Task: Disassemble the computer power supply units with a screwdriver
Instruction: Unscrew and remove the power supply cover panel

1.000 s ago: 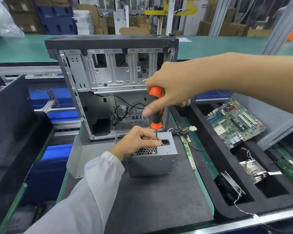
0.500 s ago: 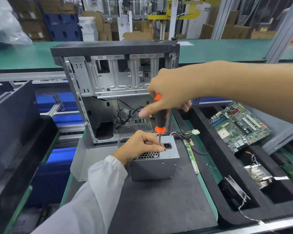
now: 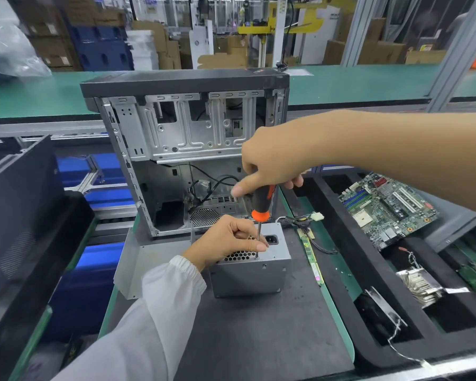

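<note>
Standing open-sided at the back of the dark work mat (image 3: 259,334), the one computer case (image 3: 187,149) sits as it did a second ago, though the view has drifted so everything lies a little lower and to the right. One grey power supply unit (image 3: 249,273) rests upright on the mat just in front of the case, where it was before. Beside the mat, a black foam tray (image 3: 338,243) holds one green motherboard (image 3: 388,207). The right hand (image 3: 272,160) stays clenched round the handle of the single orange-and-black screwdriver (image 3: 261,207), now showing more black grip than earlier. Its shaft stands nearly vertical, tip on the unit's top face. The left hand (image 3: 226,240) keeps resting on that top, thumb and forefinger pinching the shaft.
</note>
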